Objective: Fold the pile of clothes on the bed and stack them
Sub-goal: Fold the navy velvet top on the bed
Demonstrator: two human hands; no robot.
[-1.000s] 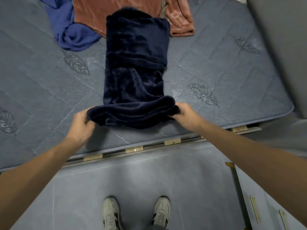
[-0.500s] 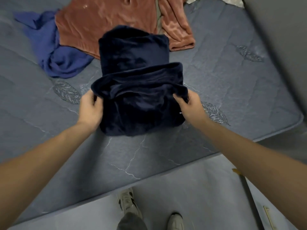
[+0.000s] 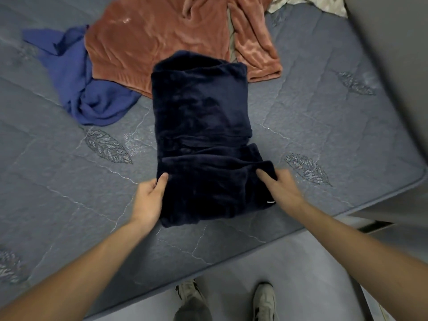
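Navy plush garment lies folded on the grey mattress; our left hand and right hand each pinch its near folded edge. Rust and blue clothes lie beyond.

Mattress grey-blue, quilted, leaf motifs stitched across surface. Folded navy fleece garment lies mid-mattress, near front edge. Rust-pink velour garment spread behind it, far end of navy piece overlapping its hem. Blue cloth crumpled at left, partly under pink one. Pale patterned fabric at far edge.
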